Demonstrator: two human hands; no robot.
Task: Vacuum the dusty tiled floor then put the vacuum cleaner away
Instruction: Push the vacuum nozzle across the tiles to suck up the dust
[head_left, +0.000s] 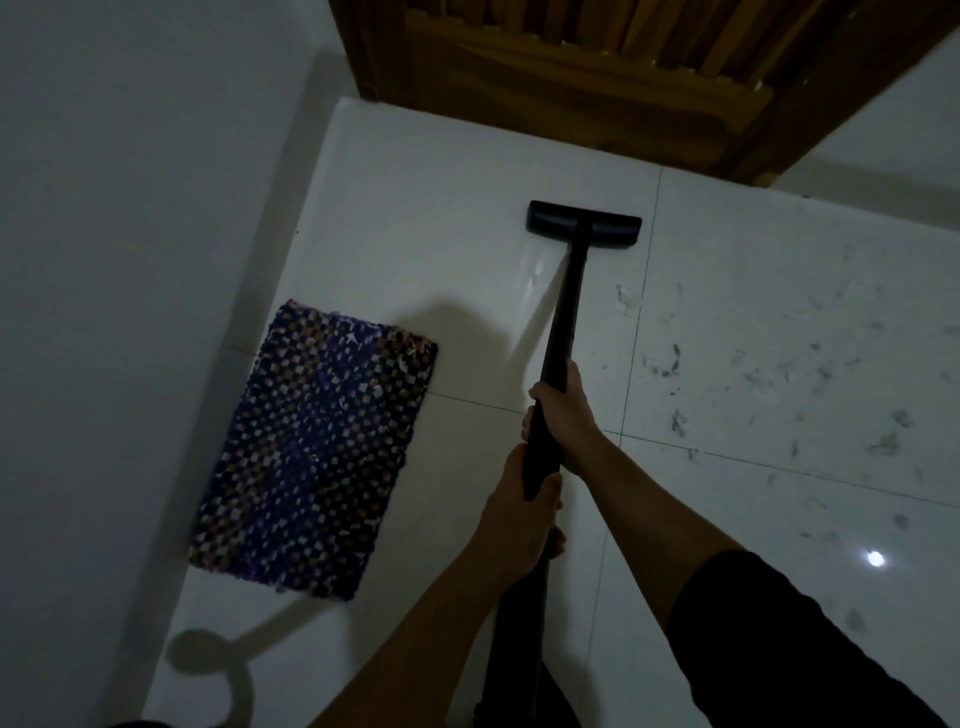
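Two-handed grip on wand (558, 332): right hand (563, 410) wrapped higher up for steering, left hand (519, 512) closed lower for push. Nozzle (584, 222) flat on tile (415, 208) near door (597, 93) (dust (753, 374) lying rightward, unvacuumed). Mat (317, 447) left, well apart.

Both arms reach forward and down, forearms bare. The right hand (563, 415) sits farther out, fingers wrapped in a closed grip. The left hand (519, 512) sits nearer the body, just below it, also closed tight. The right upper arm wears a dark sleeve (779, 639).
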